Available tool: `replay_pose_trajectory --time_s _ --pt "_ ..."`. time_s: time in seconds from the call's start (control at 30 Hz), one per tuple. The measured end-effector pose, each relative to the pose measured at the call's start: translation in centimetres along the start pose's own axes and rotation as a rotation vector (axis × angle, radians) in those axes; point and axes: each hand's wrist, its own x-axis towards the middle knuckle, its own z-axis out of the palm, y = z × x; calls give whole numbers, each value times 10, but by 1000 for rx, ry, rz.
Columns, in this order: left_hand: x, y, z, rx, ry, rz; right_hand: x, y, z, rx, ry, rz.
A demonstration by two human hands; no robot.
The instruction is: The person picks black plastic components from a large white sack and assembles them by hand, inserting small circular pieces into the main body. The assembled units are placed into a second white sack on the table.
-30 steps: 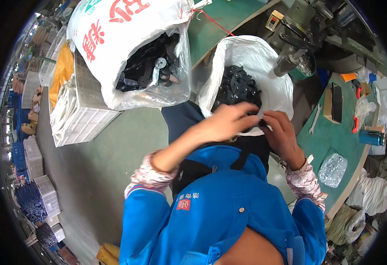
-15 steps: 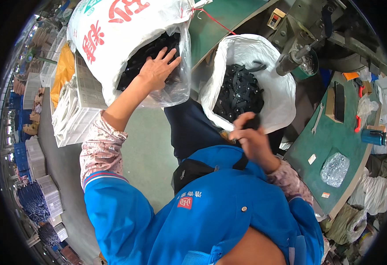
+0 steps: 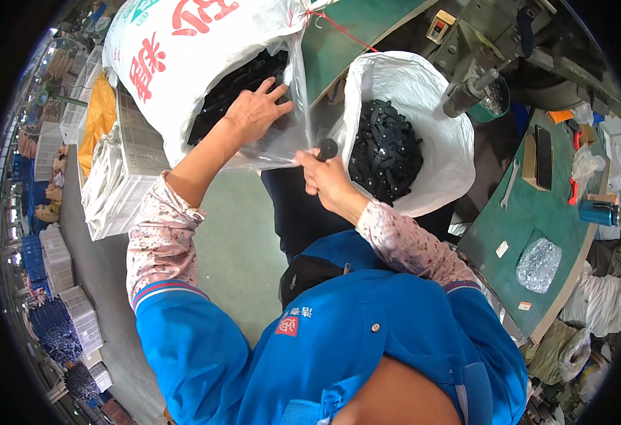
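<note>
At the mouth of a large white woven sack (image 3: 162, 92), my left hand (image 3: 254, 113) lies with fingers spread over black parts (image 3: 254, 74). These look like dark, flat, elongated pieces. My right hand (image 3: 325, 177) is closed, with a black round-ended piece (image 3: 327, 149) sticking up from the fingers; its exact kind cannot be made out. Its fingertips meet the edge of the sack's clear plastic liner (image 3: 275, 152). Just right of that hand, a second white sack (image 3: 441, 156) stands with its top spread wide and a heap of black flat pieces (image 3: 385, 152) inside.
White plastic crates (image 3: 137, 149) stand left of the large sack. Machinery (image 3: 494, 71) is at the upper right. On the green workbench (image 3: 480, 227) lie a wrench (image 3: 510, 184), a phone (image 3: 543, 159), a clear plastic bag (image 3: 537, 265) and a blue cup (image 3: 599, 212).
My right hand has moved left and up from the near rim of the second sack to the plastic liner's edge, carrying the black piece. My left hand stays nearly in place.
</note>
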Motion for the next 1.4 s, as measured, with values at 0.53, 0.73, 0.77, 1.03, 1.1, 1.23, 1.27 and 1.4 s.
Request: replay_pose_trajectory --time_s 0.53,0.73,0.77,1.03,1.1,1.23,1.27,1.4 --pt "-17 3 12 140 96 14 -21 -2 5 0 -125 -32" --pt "-22 -8 13 -83 230 -47 -23 -4 6 -18 -116 -14" --pt "-25 -10 9 -160 276 -47 -23 -4 5 -19 -124 -15" --pt "-36 1 -6 -898 616 -219 -25 -3 4 -28 -102 10" --pt "-28 6 8 -893 661 -197 -24 -4 2 -14 -114 17" --pt "-24 14 15 -917 684 -220 -25 -3 2 -17 -111 31" --pt "-26 11 11 -976 730 -274 -24 -3 0 -16 -116 28" --pt "-32 5 0 -1128 888 -410 -25 -3 1 -27 -122 16"
